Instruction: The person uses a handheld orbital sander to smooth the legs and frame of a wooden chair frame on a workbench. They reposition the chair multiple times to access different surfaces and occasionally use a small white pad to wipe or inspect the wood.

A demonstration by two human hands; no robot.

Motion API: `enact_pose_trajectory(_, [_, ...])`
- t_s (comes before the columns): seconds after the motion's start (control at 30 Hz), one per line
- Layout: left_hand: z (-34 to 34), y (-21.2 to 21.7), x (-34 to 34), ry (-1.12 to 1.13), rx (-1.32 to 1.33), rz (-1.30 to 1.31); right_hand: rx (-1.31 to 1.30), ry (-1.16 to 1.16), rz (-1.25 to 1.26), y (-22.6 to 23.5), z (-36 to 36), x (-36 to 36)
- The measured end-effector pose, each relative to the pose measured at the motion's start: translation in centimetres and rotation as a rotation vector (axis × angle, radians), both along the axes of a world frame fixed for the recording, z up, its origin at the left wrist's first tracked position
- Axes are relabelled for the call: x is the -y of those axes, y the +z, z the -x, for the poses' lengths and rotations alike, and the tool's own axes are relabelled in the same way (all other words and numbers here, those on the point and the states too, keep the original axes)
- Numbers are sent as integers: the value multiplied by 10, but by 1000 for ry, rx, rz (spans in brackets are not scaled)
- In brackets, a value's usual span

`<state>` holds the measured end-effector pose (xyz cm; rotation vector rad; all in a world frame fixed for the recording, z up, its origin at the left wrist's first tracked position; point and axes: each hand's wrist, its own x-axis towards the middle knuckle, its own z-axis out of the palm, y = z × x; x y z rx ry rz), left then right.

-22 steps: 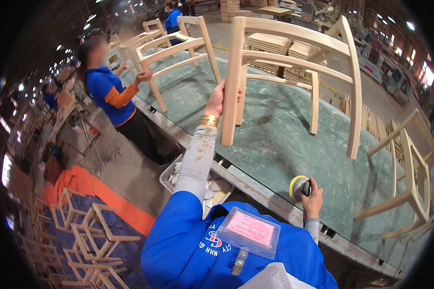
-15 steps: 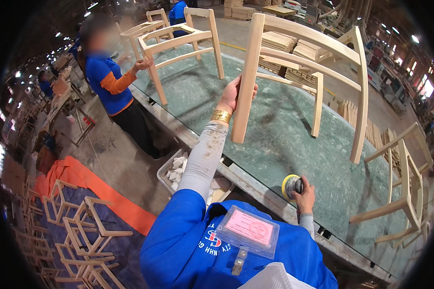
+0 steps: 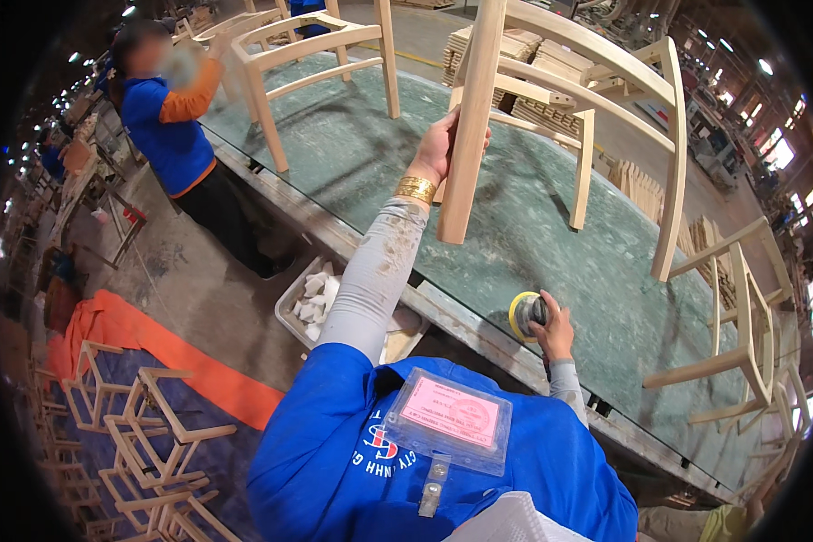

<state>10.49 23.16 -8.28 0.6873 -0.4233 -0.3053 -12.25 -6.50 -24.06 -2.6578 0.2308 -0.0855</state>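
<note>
My left hand [image 3: 435, 147] is wrapped round a leg of a bare wooden chair frame [image 3: 470, 144], which has curved cross rails and no seat. The frame stands on the green-topped workbench [image 3: 524, 262], its top cut off by the upper edge of the view. Lower down, at the bench's near edge, my right hand [image 3: 557, 330] grips a round sander [image 3: 526, 316] with a dark body and a yellow-rimmed pad. The sander is apart from the frame, its pad tilted to the left.
Another chair frame [image 3: 321, 59] stands on the bench at the far left, near a co-worker [image 3: 167, 126]. A chair frame [image 3: 741, 325] lies at the right. A tray of white pieces [image 3: 309, 307] sits below my left forearm. Several frames [image 3: 158, 434] crowd the lower left beside orange cloth [image 3: 190, 361].
My right hand has brought the sander up a little and leftward. My left hand still grips the frame, which is slightly tilted now. The co-worker's arm has risen. The whole view has shifted somewhat.
</note>
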Motion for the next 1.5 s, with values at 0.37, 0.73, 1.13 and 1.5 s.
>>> enact_pose_trajectory(0.37, [0, -3, 1, -39, -31, 45, -20, 13, 77, 7, -10, -12])
enact_pose_trajectory(0.73, [0, -8, 2, -32, -51, 40, 6, -73, 107, -15, -12, 17])
enact_pose_trajectory(1.13, [29, -13, 2, -66, -99, 72, 386, -4, -63, 128, -30, -33])
enact_pose_trajectory(1.5, [81, -36, 4, -17, -166, 7, 1093, 161, 240, 306, -125, -78])
